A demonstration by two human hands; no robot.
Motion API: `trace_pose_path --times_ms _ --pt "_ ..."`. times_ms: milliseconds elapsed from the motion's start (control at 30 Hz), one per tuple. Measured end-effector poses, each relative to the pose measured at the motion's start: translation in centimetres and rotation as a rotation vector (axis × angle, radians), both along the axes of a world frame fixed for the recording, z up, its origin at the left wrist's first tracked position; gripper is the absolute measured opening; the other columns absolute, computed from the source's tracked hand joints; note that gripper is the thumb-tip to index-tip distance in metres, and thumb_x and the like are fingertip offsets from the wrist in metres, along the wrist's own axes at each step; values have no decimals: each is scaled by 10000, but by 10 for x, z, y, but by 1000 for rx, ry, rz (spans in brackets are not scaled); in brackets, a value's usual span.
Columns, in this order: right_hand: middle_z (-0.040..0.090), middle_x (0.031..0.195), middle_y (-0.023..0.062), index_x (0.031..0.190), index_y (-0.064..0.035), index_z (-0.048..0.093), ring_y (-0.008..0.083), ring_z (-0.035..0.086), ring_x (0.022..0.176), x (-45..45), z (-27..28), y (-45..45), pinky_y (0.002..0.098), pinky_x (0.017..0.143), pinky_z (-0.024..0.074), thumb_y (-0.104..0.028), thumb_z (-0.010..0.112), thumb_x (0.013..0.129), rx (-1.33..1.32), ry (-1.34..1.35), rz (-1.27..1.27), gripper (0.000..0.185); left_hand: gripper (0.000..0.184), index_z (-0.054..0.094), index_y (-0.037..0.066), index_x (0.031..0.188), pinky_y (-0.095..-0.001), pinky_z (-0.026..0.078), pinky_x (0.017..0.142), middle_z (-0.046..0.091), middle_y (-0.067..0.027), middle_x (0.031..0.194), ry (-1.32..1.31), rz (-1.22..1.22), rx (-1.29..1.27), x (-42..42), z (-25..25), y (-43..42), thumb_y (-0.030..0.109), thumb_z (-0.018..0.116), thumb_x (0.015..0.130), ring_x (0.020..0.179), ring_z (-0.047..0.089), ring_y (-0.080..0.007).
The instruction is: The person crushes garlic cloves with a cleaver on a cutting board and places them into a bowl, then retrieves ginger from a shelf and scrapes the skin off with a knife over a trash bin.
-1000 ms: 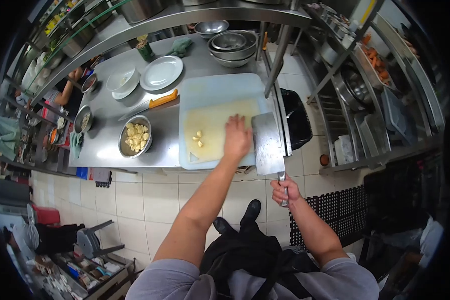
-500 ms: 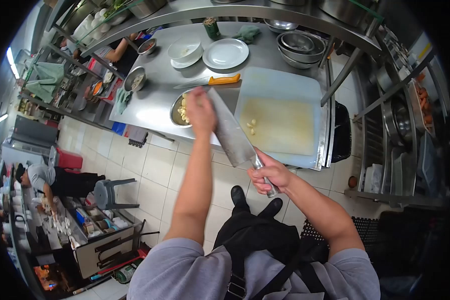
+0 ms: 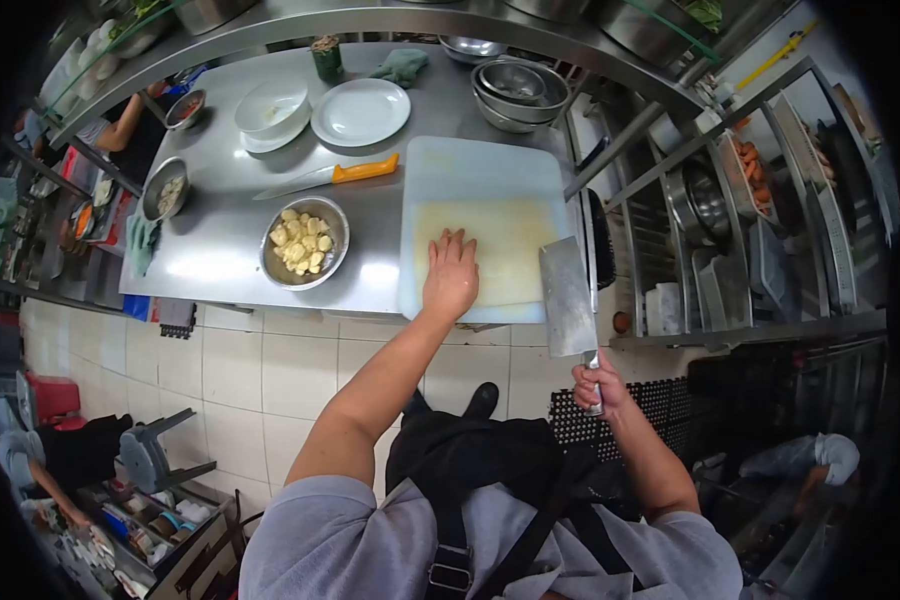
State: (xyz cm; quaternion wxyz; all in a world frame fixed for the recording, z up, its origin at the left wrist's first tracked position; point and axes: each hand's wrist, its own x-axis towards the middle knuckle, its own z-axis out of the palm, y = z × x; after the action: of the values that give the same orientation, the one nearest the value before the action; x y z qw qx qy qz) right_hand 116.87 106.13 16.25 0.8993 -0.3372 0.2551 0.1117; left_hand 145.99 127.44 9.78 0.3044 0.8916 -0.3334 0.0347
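My right hand (image 3: pixel 598 384) is wrapped round the metal handle of a cleaver (image 3: pixel 568 300), which is held up off the board's right edge with its broad blade pointing away from me. My left hand (image 3: pixel 452 274) lies on the cutting board (image 3: pixel 485 180), palm down and fingers stretched forward. Whatever is under that palm is hidden. Left of the board, a steel bowl (image 3: pixel 340 245) holds many pale pieces that look like peeled garlic cloves (image 3: pixel 300 243). Behind the bowl lies a knife with an orange handle (image 3: pixel 365 170).
White plates (image 3: pixel 361 112), a white bowl (image 3: pixel 272 108) and a green cloth (image 3: pixel 402 67) are at the back of the steel table. Nested metal bowls (image 3: pixel 520 95) stand behind the board. Shelving (image 3: pixel 690 290) rises on the right. Other people work at far left and lower right.
My left hand has gone from above the garlic bowl to the board, over where a few cloves lay. The cleaver has swung right, away from the left hand. The view has shifted right.
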Motion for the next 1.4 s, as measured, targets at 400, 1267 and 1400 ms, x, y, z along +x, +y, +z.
trace_pose_path --times_ms 400,1267,1400 --pt "664 824 228 1608 -362 132 397 653 647 81 7 37 526 629 525 -33 539 874 -1650 -228 538 902 387 462 11 1395 -546 316 1149 432 -208 1489 448 300 -1044 -68 20 -33 113 472 1022 1419 383 -356" --pt "664 855 154 1618 -345 40 266 621 546 89 14 78 431 544 520 -34 582 883 -907 -128 429 965 692 358 25 1481 -517 433 1036 475 -186 1454 1536 499 -1003 -137 3 -1 550 425 1035 1240 535 -335" --pt "447 685 34 1525 -355 292 127 447 435 65 -3 42 314 419 395 -82 527 943 14 -117 68 685 413 513 41 1396 -412 452 1018 559 -204 1389 1172 53 -606 -105 23 33 233 534 1031 1201 584 -235"
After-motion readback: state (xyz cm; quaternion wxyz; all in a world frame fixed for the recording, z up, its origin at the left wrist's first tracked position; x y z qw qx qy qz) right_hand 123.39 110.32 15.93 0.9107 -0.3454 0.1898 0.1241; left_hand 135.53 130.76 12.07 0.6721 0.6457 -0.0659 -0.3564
